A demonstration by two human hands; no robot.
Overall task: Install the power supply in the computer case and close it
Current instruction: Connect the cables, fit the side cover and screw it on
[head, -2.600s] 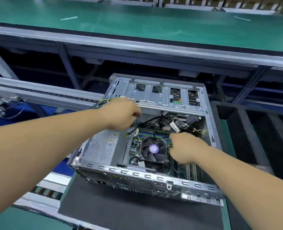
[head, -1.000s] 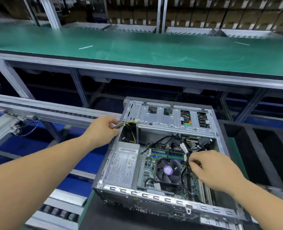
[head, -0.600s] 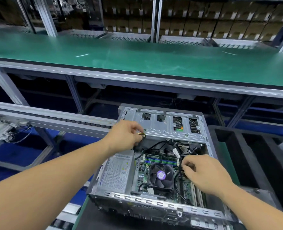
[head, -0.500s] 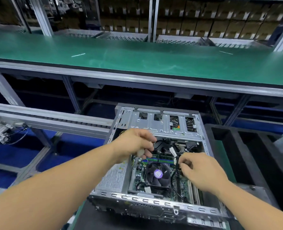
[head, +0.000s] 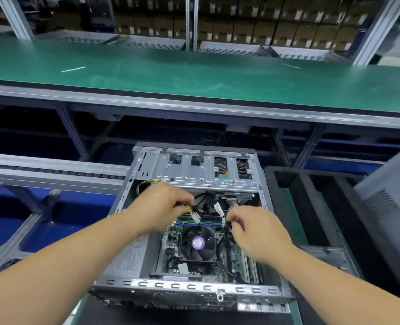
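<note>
**Both hands over the open case, each on a cable**

The left hand (head: 164, 207) reaches in from the lower left of the frame, forearm stretched across the power supply (head: 128, 254), which sits in the lower-left part of the computer case (head: 189, 287). Its grip is narrow: thumb and fingers pinch a yellow-and-black cable just behind a white connector (head: 196, 217), which hangs over the memory slots above the CPU fan (head: 198, 243).

The right hand (head: 257, 233) comes from the lower right, fingers curled, its grip pinching a black cable (head: 220, 248) at the fan's right edge.

The case lies open on its side at centre frame, on a dark mat. The power supply's label is blurred and cannot be read; the fan hub bears a purple sticker, its print too small to tell. A green counter (head: 194, 76) runs across the upper frame.
</note>
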